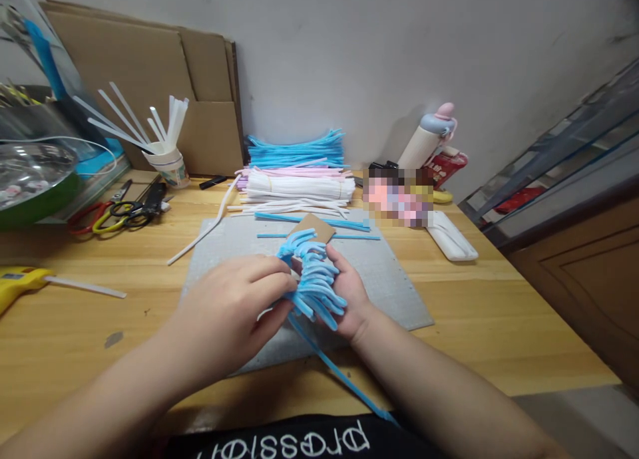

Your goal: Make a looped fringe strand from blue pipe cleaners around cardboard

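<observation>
We hold a blue looped piece (317, 276) of fuzzy stems between our two hands, above the near middle of a grey mat (399, 306). Our left hand (244, 303) pinches its near left side between thumb and fingers; our right hand (353, 296) cradles its right side, with the thumb up along the edge. From beneath the piece, between the hands, a long blue stem (337, 369) trails toward our dark shirt (279, 439).

Just beyond the hands, a brown cardboard piece (325, 229) lies on the mat, with loose blue stems (357, 225) near it. Farther past the hands we see a white bundle (299, 189) of stems and a blue bundle (294, 154) behind it. A white stem (207, 229) lies beyond the left hand, partly over the mat.

Well left of the left hand, a yellow glue gun (22, 283) rests on the bench (479, 339); beyond it are red-handled scissors (82, 219). Past the right hand, to its right, lies a white case (452, 237).
</observation>
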### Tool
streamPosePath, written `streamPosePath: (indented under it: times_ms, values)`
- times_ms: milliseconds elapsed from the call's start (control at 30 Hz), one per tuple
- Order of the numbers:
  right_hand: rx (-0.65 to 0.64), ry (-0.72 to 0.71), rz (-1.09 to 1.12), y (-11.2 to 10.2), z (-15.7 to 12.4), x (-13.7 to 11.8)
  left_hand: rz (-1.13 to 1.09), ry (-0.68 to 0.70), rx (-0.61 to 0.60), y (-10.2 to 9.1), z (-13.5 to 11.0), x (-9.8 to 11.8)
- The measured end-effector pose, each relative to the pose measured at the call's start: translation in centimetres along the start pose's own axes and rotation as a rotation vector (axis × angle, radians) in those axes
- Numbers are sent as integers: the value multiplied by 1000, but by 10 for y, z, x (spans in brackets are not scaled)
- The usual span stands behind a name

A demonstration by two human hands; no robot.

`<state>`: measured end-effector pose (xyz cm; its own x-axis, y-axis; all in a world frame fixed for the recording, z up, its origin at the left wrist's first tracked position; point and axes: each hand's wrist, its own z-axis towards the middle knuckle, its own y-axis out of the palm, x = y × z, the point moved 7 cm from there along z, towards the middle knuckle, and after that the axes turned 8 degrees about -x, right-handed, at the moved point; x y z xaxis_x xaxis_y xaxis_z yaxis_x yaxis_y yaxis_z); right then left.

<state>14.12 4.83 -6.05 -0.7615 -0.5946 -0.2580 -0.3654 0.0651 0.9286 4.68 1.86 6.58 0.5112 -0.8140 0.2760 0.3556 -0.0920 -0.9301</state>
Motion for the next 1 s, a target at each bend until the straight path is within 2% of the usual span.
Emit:
streamPosePath:
  times_ms: [67, 133, 167, 233, 300, 333, 400, 467, 500, 600, 700, 833, 900, 1000]
  values:
    - [31, -11, -21, -1, 0, -6, -69, -48, -8, 0, -1, -7]
    - [145, -99, -63, -9, -4, -18, -138, -128, 23, -3, -3, -17]
    - [231, -213, -99, -14, -9, -27, -158, -190, 55, -7, -5, -25]
    - [407, -597, -269, -16, -34, -52, -160, -343, 122, -13, -9, -42]
    - [442, -980, -636, 9, -65, -65, -148, -481, 171, -18, -14, -56]
    - [369, -1050, -895, 29, -73, -61, -148, -530, 181, -18, -14, -60]
    - [125, -870, -1381, 61, -65, -34, -169, -579, 180, -16, -13, -63]
    - [7, -691, -1630, 72, -55, -10, -198, -591, 176, -11, -8, -60]
    - [-3, -665, -1684, 73, -52, -5, -214, -590, 175, -9, -6, -57]
    - [22, -718, -1690, 71, -44, -6, -304, -568, 162, -4, -1, -49]
    - [45, -710, -1611, 64, -41, -19, -510, -538, 137, -1, 0, -50]
    - [79, -614, -1609, 59, -42, -47, -791, -486, 130, 0, -8, -62]
    - [62, -548, -1600, 57, -39, -61, -833, -466, 114, 1, -14, -69]
    - [65, -381, -1516, 48, -30, -76, -785, -480, 83, 5, -25, -80]
